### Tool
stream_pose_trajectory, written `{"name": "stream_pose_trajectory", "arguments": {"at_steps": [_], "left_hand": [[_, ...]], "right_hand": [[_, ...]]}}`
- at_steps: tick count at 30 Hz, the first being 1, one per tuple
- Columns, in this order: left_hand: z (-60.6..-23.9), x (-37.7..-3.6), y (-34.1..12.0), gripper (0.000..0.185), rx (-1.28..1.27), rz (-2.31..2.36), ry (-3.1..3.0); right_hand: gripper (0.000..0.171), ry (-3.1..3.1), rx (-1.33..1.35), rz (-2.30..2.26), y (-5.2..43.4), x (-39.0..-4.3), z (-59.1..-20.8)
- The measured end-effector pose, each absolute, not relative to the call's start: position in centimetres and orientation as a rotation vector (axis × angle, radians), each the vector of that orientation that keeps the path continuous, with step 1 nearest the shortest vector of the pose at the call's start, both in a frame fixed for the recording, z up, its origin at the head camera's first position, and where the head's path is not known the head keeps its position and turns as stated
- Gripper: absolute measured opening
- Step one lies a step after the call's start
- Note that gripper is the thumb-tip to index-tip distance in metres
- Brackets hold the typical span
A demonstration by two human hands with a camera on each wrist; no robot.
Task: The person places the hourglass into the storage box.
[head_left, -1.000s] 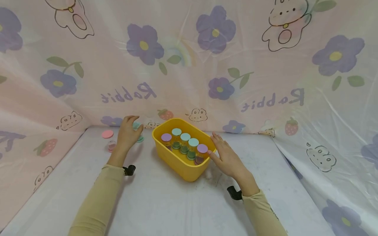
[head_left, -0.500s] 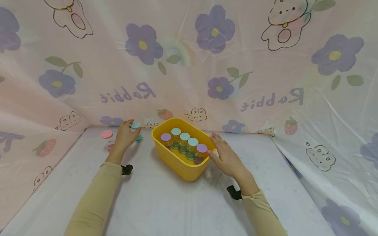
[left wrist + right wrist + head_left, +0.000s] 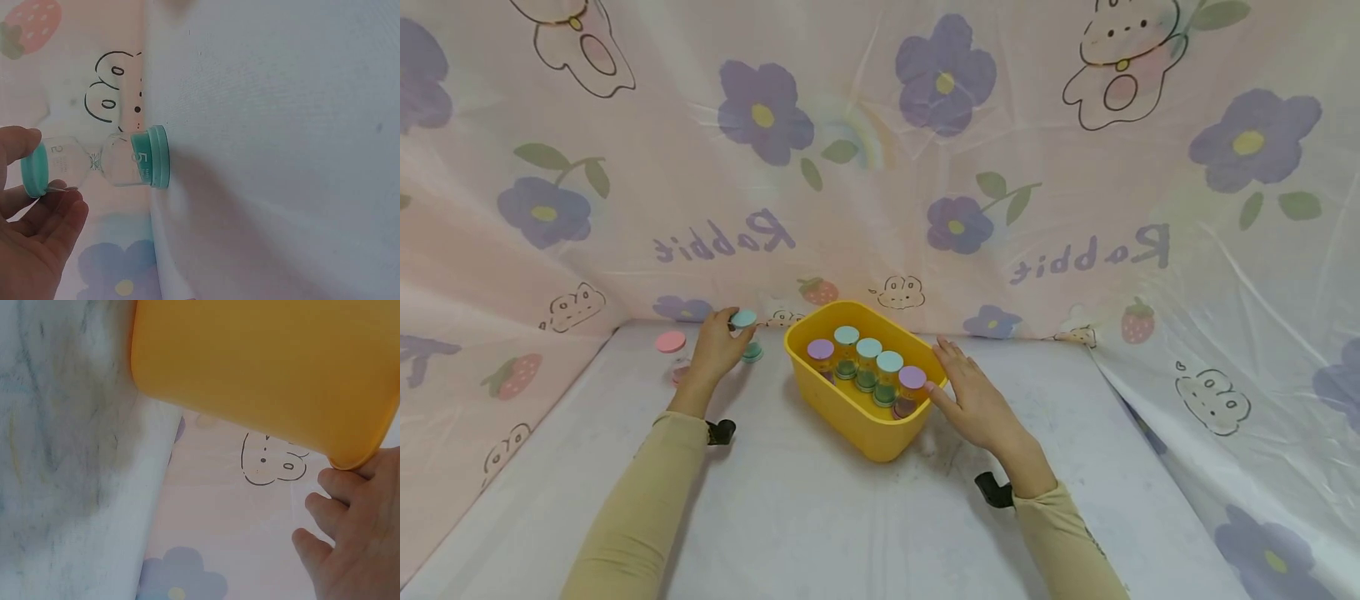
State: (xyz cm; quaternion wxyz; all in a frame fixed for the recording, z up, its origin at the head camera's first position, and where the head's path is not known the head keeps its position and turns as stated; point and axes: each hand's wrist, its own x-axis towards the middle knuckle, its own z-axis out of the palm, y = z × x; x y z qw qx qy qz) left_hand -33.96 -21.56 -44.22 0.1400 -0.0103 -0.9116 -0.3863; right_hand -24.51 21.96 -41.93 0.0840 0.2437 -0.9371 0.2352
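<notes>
Numerals "5" and "2" on teal sand timer [image 3: 103, 165] in left grip [image 3: 34, 234]; right grip [image 3: 973, 400] flat against tub [image 3: 850, 408].

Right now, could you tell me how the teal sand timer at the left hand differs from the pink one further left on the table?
The teal sand timer has teal end caps; the pink sand timer has pink ones. The left hand touches the teal timer's top cap, while the pink timer stands untouched on the hand's far side. The teal timer stands nearer the yellow bin; the pink one is further away. Both stand upright on the table, outside the bin.
</notes>
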Motion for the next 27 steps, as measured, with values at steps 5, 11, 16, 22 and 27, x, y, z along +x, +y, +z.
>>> {"name": "stream_pose_trajectory", "arguments": {"at_steps": [5,11,16,22,27], "left_hand": [[-44.2,-33.9,-21.6,0.061,-0.035,-1.123,-2.626],[-44.3,-33.7,-21.7,0.061,-0.053,-1.133,-2.605],[-44.4,-33.4,-21.7,0.061,-0.057,-1.146,-2.584],[-43.8,-32.9,-21.5,0.058,-0.085,-1.148,-2.513],[-43.0,-32.4,-21.0,0.056,-0.119,-1.119,-2.451]], "right_hand": [[0.074,-2.796,0.726,0.704,22.0,-24.5,-42.0],[0.074,-2.792,0.726,0.704,22.0,-24.5,-42.1],[0.074,-2.783,0.736,0.698,22.0,-24.7,-42.2],[0.074,-2.785,0.734,0.700,22.0,-24.6,-42.1],[0.073,-2.791,0.728,0.706,21.9,-24.4,-41.9]]}}
